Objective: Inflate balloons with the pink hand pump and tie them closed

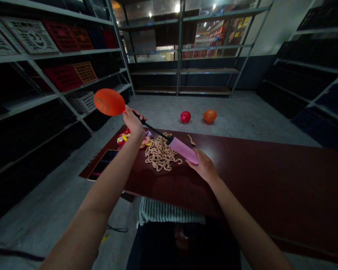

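My left hand [134, 120] is closed around the black end of a balloon pump, at the neck of an inflated orange balloon [109, 102] with dark printing. The pump's black rod [156, 130] is drawn out of its pink barrel [183, 150]. Around the barrel's lower end my right hand [204, 165] is wrapped. Beneath the pump lies a heap of beige, cord-like twisted pieces [160, 155] on the dark red table [242, 165]. Uninflated coloured balloons [124, 138] are piled behind my left wrist, which partly hides them.
A phone or tablet [103, 164] lies at the table's left end. One loose beige piece [190, 140] rests near the far edge. On the floor beyond are a red balloon [185, 117] and an orange balloon [210, 116]. Shelves with crates [63, 35] stand at left.
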{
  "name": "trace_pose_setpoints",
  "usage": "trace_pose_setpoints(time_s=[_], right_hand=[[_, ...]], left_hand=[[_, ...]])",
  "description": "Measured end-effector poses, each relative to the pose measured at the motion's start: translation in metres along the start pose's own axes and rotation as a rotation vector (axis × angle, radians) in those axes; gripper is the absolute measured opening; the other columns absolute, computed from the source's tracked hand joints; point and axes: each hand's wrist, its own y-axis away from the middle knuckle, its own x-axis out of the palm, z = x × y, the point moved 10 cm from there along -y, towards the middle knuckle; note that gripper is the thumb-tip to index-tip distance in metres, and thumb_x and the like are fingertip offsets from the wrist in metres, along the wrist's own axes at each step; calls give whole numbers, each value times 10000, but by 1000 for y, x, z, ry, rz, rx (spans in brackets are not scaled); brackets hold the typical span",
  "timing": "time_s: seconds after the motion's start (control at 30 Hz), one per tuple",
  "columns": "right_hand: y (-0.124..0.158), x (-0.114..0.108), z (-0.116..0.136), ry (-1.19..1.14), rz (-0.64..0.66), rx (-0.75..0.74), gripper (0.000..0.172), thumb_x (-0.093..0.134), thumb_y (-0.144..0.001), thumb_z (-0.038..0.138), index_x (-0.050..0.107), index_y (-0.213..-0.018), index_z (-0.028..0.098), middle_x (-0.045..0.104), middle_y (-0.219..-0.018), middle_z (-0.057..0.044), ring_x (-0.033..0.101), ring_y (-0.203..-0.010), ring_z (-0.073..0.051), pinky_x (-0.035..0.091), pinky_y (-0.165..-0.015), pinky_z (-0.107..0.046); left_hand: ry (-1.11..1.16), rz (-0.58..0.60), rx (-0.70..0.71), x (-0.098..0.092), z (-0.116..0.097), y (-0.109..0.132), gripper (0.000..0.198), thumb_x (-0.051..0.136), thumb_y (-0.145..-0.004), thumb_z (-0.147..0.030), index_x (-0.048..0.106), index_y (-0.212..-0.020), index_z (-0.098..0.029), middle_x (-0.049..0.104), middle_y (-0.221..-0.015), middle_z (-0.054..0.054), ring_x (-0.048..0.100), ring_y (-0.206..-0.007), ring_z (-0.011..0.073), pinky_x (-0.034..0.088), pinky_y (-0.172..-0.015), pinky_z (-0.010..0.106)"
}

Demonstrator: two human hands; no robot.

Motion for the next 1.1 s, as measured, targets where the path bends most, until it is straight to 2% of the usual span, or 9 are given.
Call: trace_pose_setpoints(time_s=[0.13, 0.27, 0.37, 0.47, 0.67, 0.87, 1.0, 1.1], right_hand=[[1, 4, -6, -31, 1, -3, 486, 634, -880, 460, 566, -1283, 198, 696, -1181, -169, 680, -1075, -334, 535, -950, -504], [2, 7, -8, -20, 3, -2, 478, 643, -883, 444, 572, -1281, 189, 697, -1187, -171, 686, -1081, -326, 542, -952, -483], [3, 7, -11, 2, -5, 7, 486, 657, -882, 423, 561, -1293, 182, 696, -1199, -168, 689, -1089, -322, 552, -941, -474], [3, 5, -12, 19, -18, -1, 487, 680, -874, 394, 561, -1287, 165, 700, -1182, -165, 696, -1073, -312, 564, -925, -452], [-1, 2, -3, 20, -32, -30, 485, 688, -880, 377, 548, -1308, 196, 700, -1181, -138, 693, -1077, -298, 569, -917, -443], [0, 4, 5, 78, -5, -51, 480, 694, -882, 398, 550, -1295, 200, 707, -1158, -131, 699, -1054, -293, 570, -909, -431], [3, 4, 7, 106, 4, -68, 461, 687, -890, 393, 546, -1283, 198, 702, -1171, -135, 696, -1064, -291, 567, -918, -432], [4, 4, 12, 108, 22, -102, 450, 675, -898, 385, 543, -1283, 194, 700, -1164, -140, 699, -1051, -290, 571, -906, -431]], left_hand=[[11, 31, -23, 15, 22, 20, 330, 412, -1044, -397, 382, -771, -215, 397, -576, -69, 358, -367, 55, 352, -388, 177], [5, 100, -96, 26, 62, 54, 337, 436, -1031, -414, 379, -765, -214, 409, -574, -76, 363, -363, 49, 365, -395, 172], [1, 118, -158, 28, 93, 79, 329, 458, -1020, -419, 381, -771, -216, 424, -570, -82, 365, -355, 52, 381, -400, 176], [10, 119, -165, 26, 106, 91, 312, 449, -1022, -383, 391, -767, -214, 436, -563, -77, 376, -355, 61, 398, -404, 187], [12, 96, -176, 16, 100, 79, 306, 412, -1035, -343, 379, -758, -217, 436, -547, -74, 390, -348, 74, 411, -400, 196], [1, 57, -187, 3, 95, 61, 315, 440, -1031, -376, 389, -766, -213, 445, -555, -79, 398, -345, 66, 395, -394, 180], [13, -3, -186, -14, 87, 39, 323, 424, -1042, -356, 399, -758, -205, 435, -549, -77, 405, -356, 60, 391, -405, 168], [1, -36, -156, -30, 69, 14, 337, 419, -1042, -363, 404, -746, -203, 438, -555, -72, 404, -359, 62, 382, -400, 174]])
